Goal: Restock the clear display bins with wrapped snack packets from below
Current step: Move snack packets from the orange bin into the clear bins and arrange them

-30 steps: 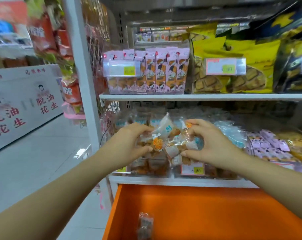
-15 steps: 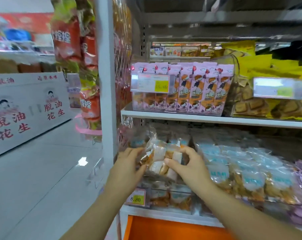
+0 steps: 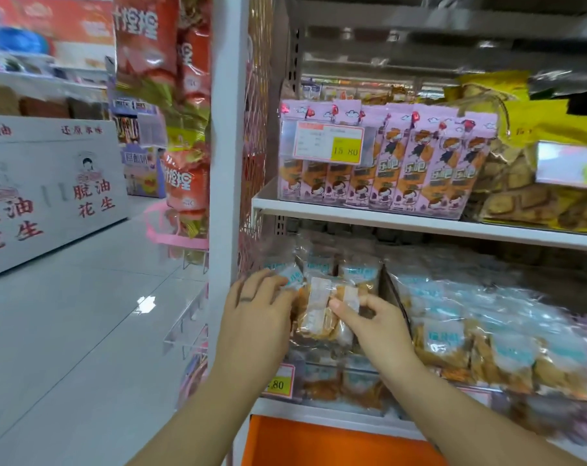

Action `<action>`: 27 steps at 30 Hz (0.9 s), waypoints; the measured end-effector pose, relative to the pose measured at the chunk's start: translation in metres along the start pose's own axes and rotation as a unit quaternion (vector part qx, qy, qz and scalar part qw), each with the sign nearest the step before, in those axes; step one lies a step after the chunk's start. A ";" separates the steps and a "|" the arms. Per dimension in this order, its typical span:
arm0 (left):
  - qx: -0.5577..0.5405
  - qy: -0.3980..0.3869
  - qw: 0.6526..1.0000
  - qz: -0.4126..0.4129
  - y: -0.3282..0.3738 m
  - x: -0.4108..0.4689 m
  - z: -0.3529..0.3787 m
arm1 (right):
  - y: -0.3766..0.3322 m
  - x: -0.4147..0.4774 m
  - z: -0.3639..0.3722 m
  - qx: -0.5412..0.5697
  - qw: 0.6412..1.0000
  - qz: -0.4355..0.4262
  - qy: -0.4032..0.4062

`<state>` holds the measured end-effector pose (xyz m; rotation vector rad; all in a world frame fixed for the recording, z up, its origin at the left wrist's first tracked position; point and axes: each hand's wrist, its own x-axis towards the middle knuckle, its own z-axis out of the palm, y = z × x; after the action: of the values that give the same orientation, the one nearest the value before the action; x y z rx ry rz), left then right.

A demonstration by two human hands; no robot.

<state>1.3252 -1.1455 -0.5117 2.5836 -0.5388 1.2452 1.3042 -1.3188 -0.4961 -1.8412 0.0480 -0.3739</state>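
- The packets [image 3: 319, 314], a small clutch in clear wrap, are held between both hands just above the front of the bin [image 3: 335, 381], over its open top.
- The left hand [image 3: 255, 307] grips the clutch's left side, fingers curled round it; a blue-labelled packet shows at its fingertips.
- The right hand [image 3: 376, 327] pinches the right side, thumb on the front face and the other fingers tucked behind.
- The clutch's long axis stands roughly upright, leaning a little left at the base. The bin's free space lies straight beyond and below the grip, so the coming move looks like a short push forward and down.
- Both hands are about equally near the bin. The right one sits closer to the divider [image 3: 391, 290] on the bin's right.
- Stock already in the bin stands behind and under the clutch, so room to drop in looks tight. How deep the gap runs cannot be told.
- A price tag [image 3: 278, 381] hangs on the bin's front-left corner.
- A white shelf [image 3: 419, 227] close above the bin limits headroom.
- A white post [image 3: 226, 163] stands left of the bin, an orange panel [image 3: 319, 442] lies below it, and pale floor [image 3: 83, 314] opens to the left of the post.
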 end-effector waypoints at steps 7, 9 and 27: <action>-0.266 -0.164 0.930 -0.194 0.037 -0.004 -0.020 | -0.006 -0.012 -0.002 -0.040 0.998 -0.053 -0.016; -0.333 -0.180 0.897 -0.229 0.036 0.000 -0.020 | -0.009 -0.013 -0.006 -0.064 0.994 -0.081 -0.019; -0.792 -0.172 0.440 -0.386 0.024 0.011 -0.037 | -0.033 0.006 -0.033 0.181 0.955 0.104 -0.210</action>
<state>1.2949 -1.1570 -0.4790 0.9239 -0.2000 -0.3193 1.2954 -1.3410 -0.4556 -1.5003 -0.1126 0.1540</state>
